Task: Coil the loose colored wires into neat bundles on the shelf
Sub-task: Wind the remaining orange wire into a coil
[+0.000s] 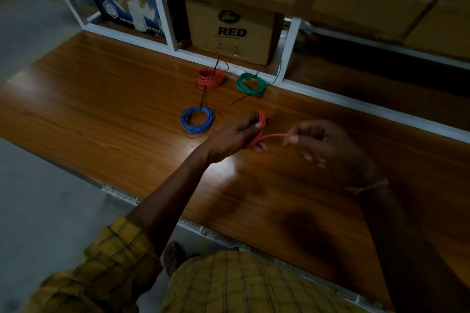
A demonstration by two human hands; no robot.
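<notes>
Red wire (pixel 262 119), a small part-wound coil held just above the wooden shelf (pixel 101 109), is gripped by the left hand (pixel 239 134); the right hand (pixel 318 142) pinches its free tail (pixel 276 136). Likely light, thin and springy, so loops are best pinched together; finished blue (pixel 197 120), orange (pixel 209 79) and green (pixel 250 83) coils lie beyond

On a glossy orange-brown wood-grain shelf (pixel 101 99), a pale red coil (pixel 209 79) and a green coil (pixel 250 84) lie near the white-framed back edge, a blue coil (pixel 197 120) nearer the middle. A brighter red wire (pixel 262 126) is in hand. The sleeve (pixel 112 256) is mustard yellow with dark checks. Behind stand a tan carton (pixel 230 30) printed black and a blue-and-white box (pixel 127 0).
</notes>
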